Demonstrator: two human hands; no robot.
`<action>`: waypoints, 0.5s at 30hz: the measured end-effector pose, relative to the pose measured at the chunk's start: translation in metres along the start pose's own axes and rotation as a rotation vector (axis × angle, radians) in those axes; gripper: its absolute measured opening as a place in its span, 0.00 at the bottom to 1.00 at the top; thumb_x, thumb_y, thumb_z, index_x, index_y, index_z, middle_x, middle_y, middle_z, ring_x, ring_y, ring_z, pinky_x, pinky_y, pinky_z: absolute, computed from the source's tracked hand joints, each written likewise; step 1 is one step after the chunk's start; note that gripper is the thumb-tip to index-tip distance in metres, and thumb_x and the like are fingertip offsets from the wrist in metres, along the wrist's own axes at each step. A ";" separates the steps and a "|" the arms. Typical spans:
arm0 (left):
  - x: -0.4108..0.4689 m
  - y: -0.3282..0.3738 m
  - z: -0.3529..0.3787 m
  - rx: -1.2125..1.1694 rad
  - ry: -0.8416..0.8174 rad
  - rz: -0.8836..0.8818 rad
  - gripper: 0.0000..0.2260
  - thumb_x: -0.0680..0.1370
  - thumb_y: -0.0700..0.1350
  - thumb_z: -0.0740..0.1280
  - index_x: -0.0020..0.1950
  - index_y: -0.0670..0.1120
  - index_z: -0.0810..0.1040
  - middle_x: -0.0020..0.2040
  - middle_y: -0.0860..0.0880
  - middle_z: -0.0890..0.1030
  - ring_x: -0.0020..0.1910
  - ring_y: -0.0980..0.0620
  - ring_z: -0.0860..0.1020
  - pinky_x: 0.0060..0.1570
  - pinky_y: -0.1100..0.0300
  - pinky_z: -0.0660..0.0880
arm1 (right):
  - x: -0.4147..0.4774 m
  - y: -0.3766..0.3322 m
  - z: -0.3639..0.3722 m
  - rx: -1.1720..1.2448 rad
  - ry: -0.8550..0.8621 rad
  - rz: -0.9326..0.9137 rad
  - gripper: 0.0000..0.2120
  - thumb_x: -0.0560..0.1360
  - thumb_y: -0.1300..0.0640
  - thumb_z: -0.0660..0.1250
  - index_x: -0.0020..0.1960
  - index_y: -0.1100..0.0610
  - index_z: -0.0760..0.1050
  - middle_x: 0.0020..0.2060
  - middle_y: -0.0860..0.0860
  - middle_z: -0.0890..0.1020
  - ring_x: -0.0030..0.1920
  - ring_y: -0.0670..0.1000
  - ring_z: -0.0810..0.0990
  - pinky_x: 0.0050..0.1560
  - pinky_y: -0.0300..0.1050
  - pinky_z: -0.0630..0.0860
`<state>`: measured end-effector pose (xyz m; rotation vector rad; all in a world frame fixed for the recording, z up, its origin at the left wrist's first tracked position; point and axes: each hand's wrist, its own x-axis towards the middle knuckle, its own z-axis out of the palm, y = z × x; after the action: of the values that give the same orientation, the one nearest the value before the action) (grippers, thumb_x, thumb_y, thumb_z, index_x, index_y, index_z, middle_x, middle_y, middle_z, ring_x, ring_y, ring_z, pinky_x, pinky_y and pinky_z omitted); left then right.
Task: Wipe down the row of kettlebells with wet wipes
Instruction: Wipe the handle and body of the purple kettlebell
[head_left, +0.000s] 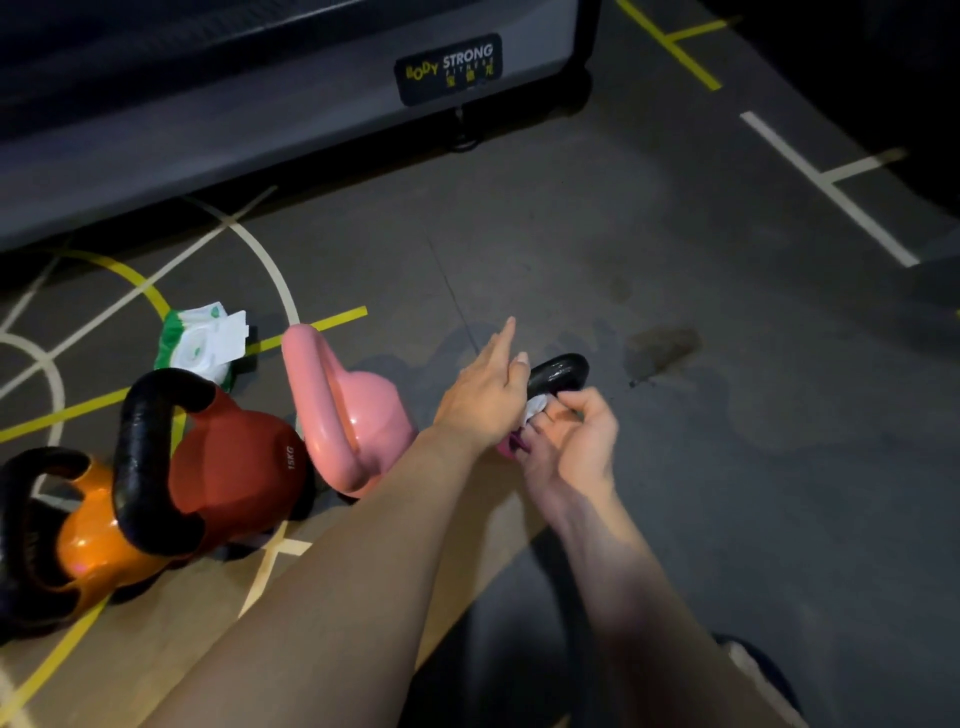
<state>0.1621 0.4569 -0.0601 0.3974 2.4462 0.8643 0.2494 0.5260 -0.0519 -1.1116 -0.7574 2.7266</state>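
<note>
A row of kettlebells stands on the floor: an orange one (85, 540) at far left, a red 15 kg one (234, 467), a pink one (358, 415), and a magenta one whose black handle (558, 371) shows behind my hands. My left hand (485, 395) rests on that last kettlebell with the index finger straight. My right hand (571, 441) curls round a white wet wipe (537, 405) pressed against the black handle. Most of the magenta body is hidden by my hands.
A green and white wet wipe pack (205, 345) lies open on the floor behind the red kettlebell. A grey machine base (311, 114) labelled Body Strong runs along the back. Damp patches (662, 348) mark the dark floor to the right.
</note>
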 end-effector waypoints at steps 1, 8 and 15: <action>0.000 0.000 0.000 0.002 -0.013 0.002 0.26 0.86 0.54 0.51 0.84 0.56 0.48 0.84 0.48 0.55 0.82 0.50 0.54 0.79 0.47 0.52 | -0.003 -0.002 0.002 0.022 0.026 0.009 0.09 0.67 0.51 0.60 0.41 0.54 0.74 0.35 0.53 0.75 0.31 0.50 0.72 0.37 0.46 0.65; -0.020 -0.021 -0.005 -0.028 0.093 0.078 0.27 0.84 0.59 0.57 0.83 0.53 0.58 0.83 0.47 0.57 0.82 0.51 0.55 0.78 0.52 0.56 | 0.001 -0.030 0.000 0.254 0.157 -0.065 0.23 0.61 0.52 0.62 0.53 0.61 0.76 0.48 0.56 0.82 0.51 0.55 0.81 0.61 0.46 0.72; -0.051 -0.050 -0.026 0.062 0.152 0.208 0.17 0.82 0.51 0.66 0.71 0.56 0.77 0.75 0.52 0.74 0.75 0.53 0.70 0.71 0.56 0.68 | -0.004 0.017 0.024 -0.057 0.162 0.010 0.13 0.72 0.51 0.59 0.50 0.56 0.75 0.44 0.54 0.80 0.41 0.54 0.78 0.47 0.47 0.70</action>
<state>0.1846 0.3844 -0.0564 0.6392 2.6106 0.9354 0.2376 0.5003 -0.0424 -1.3322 -0.8111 2.5974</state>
